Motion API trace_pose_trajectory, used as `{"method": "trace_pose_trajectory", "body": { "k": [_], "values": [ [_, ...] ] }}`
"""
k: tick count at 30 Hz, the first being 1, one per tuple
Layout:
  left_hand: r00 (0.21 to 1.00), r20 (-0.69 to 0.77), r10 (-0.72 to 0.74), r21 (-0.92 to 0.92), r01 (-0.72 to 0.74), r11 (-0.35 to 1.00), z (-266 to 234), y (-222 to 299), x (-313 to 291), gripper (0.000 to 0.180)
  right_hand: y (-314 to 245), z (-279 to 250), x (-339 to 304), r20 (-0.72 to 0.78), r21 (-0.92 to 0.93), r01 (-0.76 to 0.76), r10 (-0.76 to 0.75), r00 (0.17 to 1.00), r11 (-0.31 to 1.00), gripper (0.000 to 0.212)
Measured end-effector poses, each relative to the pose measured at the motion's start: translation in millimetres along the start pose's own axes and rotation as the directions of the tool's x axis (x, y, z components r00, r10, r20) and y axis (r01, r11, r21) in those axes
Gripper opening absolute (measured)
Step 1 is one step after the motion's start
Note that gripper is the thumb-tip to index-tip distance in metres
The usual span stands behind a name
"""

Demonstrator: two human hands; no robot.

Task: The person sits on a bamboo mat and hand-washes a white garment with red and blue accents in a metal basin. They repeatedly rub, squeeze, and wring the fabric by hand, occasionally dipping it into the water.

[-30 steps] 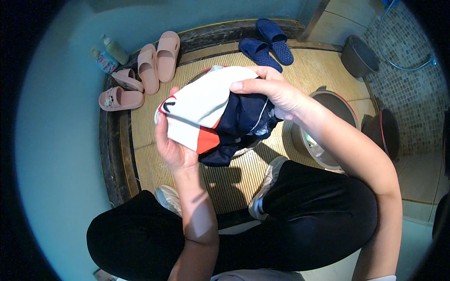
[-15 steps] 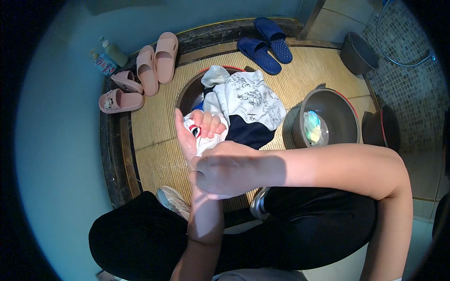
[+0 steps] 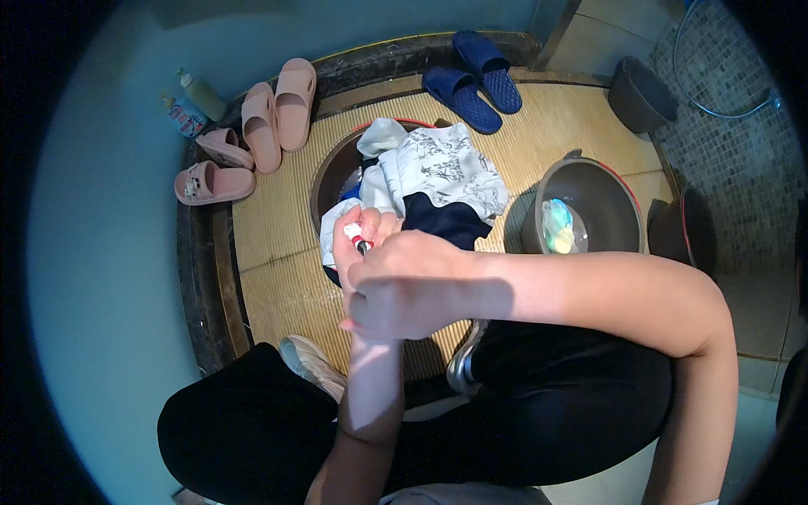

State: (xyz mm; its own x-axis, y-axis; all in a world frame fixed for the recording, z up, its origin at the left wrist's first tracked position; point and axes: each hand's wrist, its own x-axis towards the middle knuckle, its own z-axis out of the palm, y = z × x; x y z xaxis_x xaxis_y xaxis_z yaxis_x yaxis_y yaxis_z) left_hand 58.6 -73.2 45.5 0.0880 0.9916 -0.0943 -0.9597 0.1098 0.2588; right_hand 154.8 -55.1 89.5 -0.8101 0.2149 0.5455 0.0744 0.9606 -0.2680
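My left hand [image 3: 349, 236] is curled round a white cloth with red and black trim [image 3: 359, 240], its fingers closed over the fabric. Pressed close against it, my right hand [image 3: 408, 278] is closed in a fist on the same cloth; most of what it grips is hidden. Both hands are over the near side of a dark basin [image 3: 330, 172] with a red rim. A white garment with black markings [image 3: 450, 164] is heaped in the basin and hangs over its right side. Navy fabric [image 3: 442, 225] lies beneath it.
Right of the basin stands a grey-brown bucket [image 3: 602, 198] with a plastic bag [image 3: 558, 225] inside. Another dark bucket [image 3: 682, 227] and a smaller bin [image 3: 641, 97] stand farther right. Pink slippers [image 3: 261, 126], blue slippers [image 3: 475, 84] and pump bottles [image 3: 200, 97] line the wall.
My left hand's fingers have curled in from a more open pose with the thumb raised. My right fist has moved slightly up and right, covering more of the white cloth.
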Motion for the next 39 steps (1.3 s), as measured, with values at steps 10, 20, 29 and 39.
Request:
{"method": "trace_pose_trajectory", "body": {
  "k": [10, 20, 29, 39],
  "values": [
    [0.938, -0.327, 0.117, 0.224, -0.043, 0.974, 46.1, -8.7, -19.3, 0.023, 34.2, -16.5, -1.7, -0.257, -0.320, -0.319, 0.243, 0.935, 0.892, 0.025],
    [0.989, -0.130, -0.073, -0.076, 0.063, 0.995, -7.8, 8.1, 3.7, 0.034, -11.0, 14.1, -6.8, -0.057, 0.030, 0.057, -0.055, 0.997, 0.998, 0.017],
    [0.740, -0.646, 0.189, 0.221, -0.056, 0.974, 59.5, 4.5, -14.7, 0.030, 19.6, 1.6, 1.3, -0.261, -0.202, -0.188, 0.132, 0.956, 0.961, 0.019],
    [0.715, -0.625, 0.313, 0.350, -0.102, 0.931, 66.4, -16.8, -16.5, 0.031, 1.6, -11.2, -11.7, -0.123, -0.205, -0.176, 0.153, 0.980, 0.963, 0.010]
  ]
}}
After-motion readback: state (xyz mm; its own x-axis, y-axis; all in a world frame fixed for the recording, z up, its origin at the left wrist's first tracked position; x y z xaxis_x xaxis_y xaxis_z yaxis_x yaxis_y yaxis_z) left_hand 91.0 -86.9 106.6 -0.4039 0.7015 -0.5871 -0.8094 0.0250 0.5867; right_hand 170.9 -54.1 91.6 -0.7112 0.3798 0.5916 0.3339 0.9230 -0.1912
